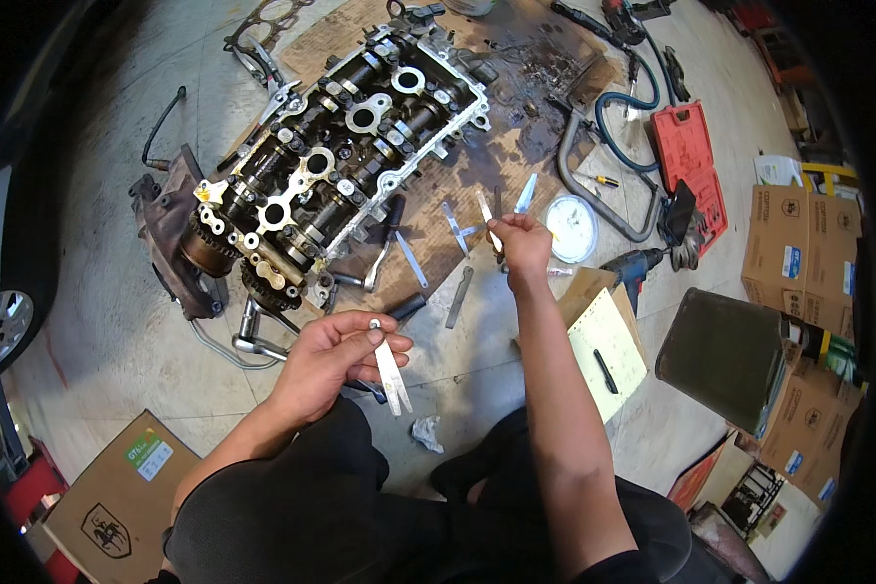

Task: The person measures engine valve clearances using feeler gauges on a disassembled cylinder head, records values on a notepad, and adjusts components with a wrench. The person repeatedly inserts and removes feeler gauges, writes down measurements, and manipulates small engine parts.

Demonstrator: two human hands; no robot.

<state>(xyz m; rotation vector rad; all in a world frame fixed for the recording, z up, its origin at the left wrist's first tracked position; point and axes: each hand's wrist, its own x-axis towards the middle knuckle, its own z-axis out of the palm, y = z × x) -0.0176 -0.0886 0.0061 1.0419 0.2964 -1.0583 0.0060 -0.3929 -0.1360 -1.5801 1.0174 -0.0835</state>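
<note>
My left hand (336, 360) pinches a couple of silvery feeler gauge blades (390, 378) at their holed end, their free ends slightly fanned. My right hand (520, 245) is closed over the cardboard's edge, with a thin pale feeler gauge blade (485, 206) at its fingertips; a dark strip (497, 200) stands beside it, partly hidden. Around it lie more loose strips: a bluish one (526, 194), a crossed pair (455, 228), a long one (412, 259) and a grey one (459, 298). To the left rests an engine cylinder head (360, 119) with its camshafts exposed.
Oil-stained cardboard (496, 127) lies under the cylinder head. Ratchets (260, 343) sit by its near end. To the right are a round white-lidded tub (571, 229), a bent pipe (569, 146), a drill (635, 268), a yellow notepad (605, 352) with a pen, and a red case (686, 146).
</note>
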